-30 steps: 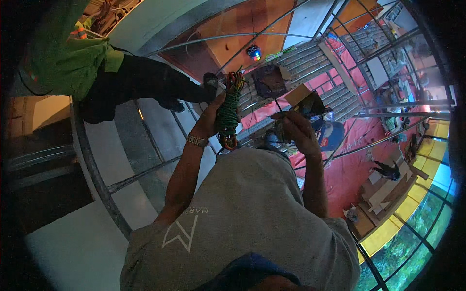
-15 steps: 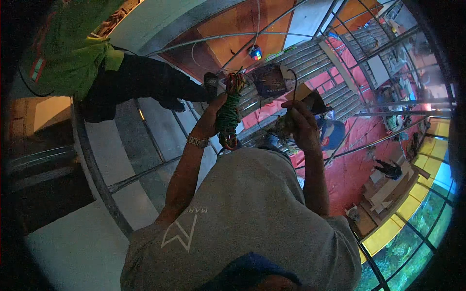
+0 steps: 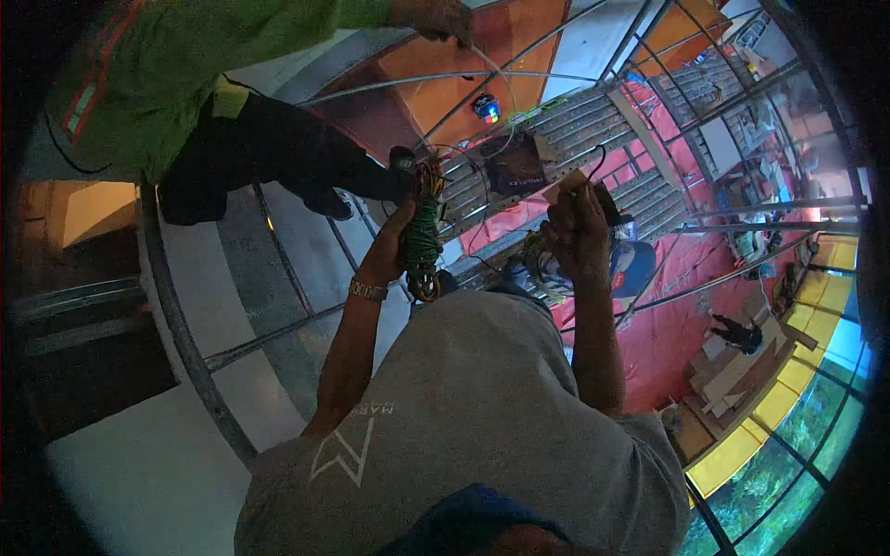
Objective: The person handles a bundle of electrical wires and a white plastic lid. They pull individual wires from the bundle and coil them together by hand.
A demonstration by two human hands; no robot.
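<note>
- Grey shirt (image 3: 454,398) took up the near edge; my forearms came out on either side of it.
- My left hand (image 3: 380,255), watch (image 3: 367,291) on the wrist, was clamped round the green cord bundle (image 3: 423,232). Bundle sat left of centre, just past the shirt's far edge, long way pointing forward, loops out at both ends.
- My right hand (image 3: 582,232) was well apart from it, fingers pinched together on a thin dark strand (image 3: 600,165) whose bent tip stuck out beyond them.
- Open gap between my hands, crossed by a thin loose line (image 3: 486,185); couldn't tell where its lower end went.
- Less room ahead on the left: a co-worker's shoe (image 3: 401,159) showed right beside the bundle's top end, dark trouser leg (image 3: 297,144) behind.
- Blue thing (image 3: 633,267), kind unclear, showed just beside my right wrist.
- Curved dark pipe (image 3: 178,320) bounded the left side, well apart from my arm.
- Ahead, a dark box (image 3: 519,167) lay by the edge of ribbed metal planks (image 3: 575,120).
- Co-worker's hand (image 3: 440,17), top edge, held a pale cord (image 3: 491,61), well apart from both of mine.
- Pink sheet (image 3: 649,361) spread on the right; yellow panels (image 3: 723,454) lined the far rim.
</note>
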